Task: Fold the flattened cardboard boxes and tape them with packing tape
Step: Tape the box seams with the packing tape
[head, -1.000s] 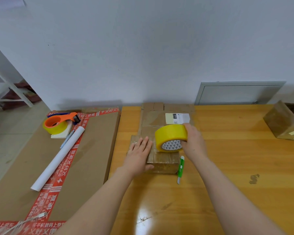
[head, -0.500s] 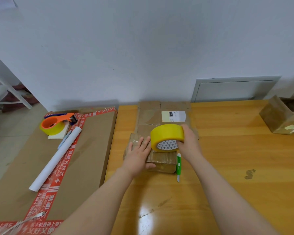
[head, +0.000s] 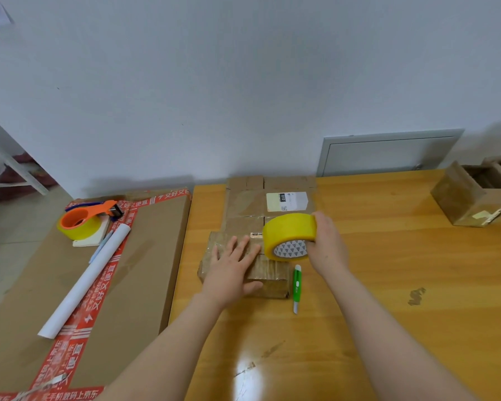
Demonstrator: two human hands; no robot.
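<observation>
Yellow marks the roll of packing tape [head: 287, 231], which we see standing on edge over the three o'clock end of the folded box [head: 269, 280] at the centre of the desk [head: 388, 285]. The right hand [head: 327, 244] grasps the roll, its fingers [head: 320, 224] curled over the rim. The left hand [head: 232, 267] lies flat on the box top with its fingers straight and spread. It presses the flaps down and grips nothing.

Against the views from half a second and one second before, we find almost no change. The left hand stays on the flaps and the roll stays at the same end of the box. We cannot tell whether a strip already runs from roll to lid. We therefore judge that taping of this box is only beginning: the seam is held shut, and the strip is yet to be drawn toward nine o'clock.

Containers: the folded box is closed, so its contents are hidden. At two o'clock an open box [head: 469, 198] stands on the desk, and its shadowed interior shows us nothing. At twelve o'clock, just beyond the folded box, the flattened boxes [head: 243, 204] lie waiting. A green cutter [head: 296, 285] lies just beside the folded box at four o'clock. At ten o'clock an orange tape dispenser [head: 81, 221] rests on a large carton [head: 145, 270].
</observation>
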